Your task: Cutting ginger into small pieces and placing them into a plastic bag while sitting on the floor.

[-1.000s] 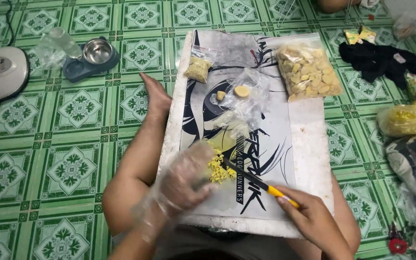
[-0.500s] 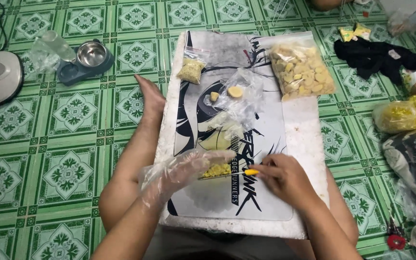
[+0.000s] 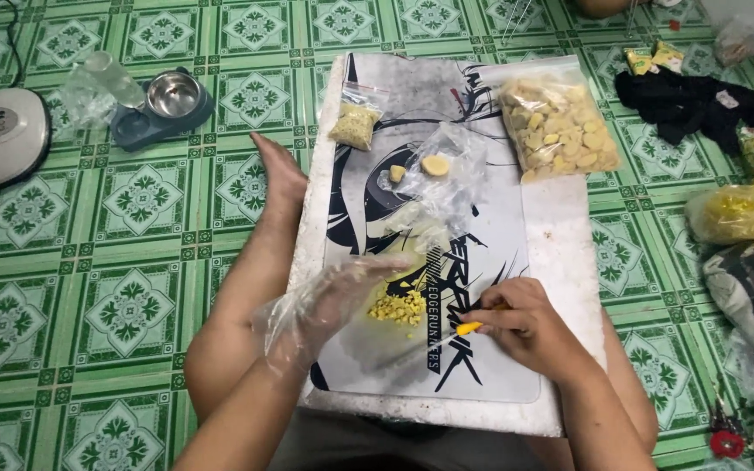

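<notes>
Fingers (image 3: 355,279) of the left hand (image 3: 325,301), sheathed in a loose clear plastic glove, lie extended and nearly flat on the printed mat (image 3: 482,366), holding nothing; their tips rest against the left edge of a small heap of chopped yellow pieces (image 3: 399,307) and appear to steady or gather it. To the right of the heap, the right hand (image 3: 525,327) is bare and closed around a slim tool with a yellow handle (image 3: 467,328), which looks like a small knife; its blade points left toward the heap, but the blade itself is too thin to make out clearly. Judged from this layout, the step in hand is the fine chopping of the yellow material. The next cut calls for the gloved fingertips to stay clear of the blade line while keeping the pieces bunched. The heap is pale yellow, cut into small irregular bits, loosely piled near the mat's lower middle, between the two hands. Farther up the mat lie a small zip bag of finely chopped yellow material (image 3: 355,126), a crumpled clear bag with two uncut pale slices (image 3: 434,166), and, at right, a large zip bag full of whole slices (image 3: 560,131). The mat sits on a white foam board (image 3: 569,262) resting across the person's legs, above a green tiled floor (image 3: 89,288).
</notes>
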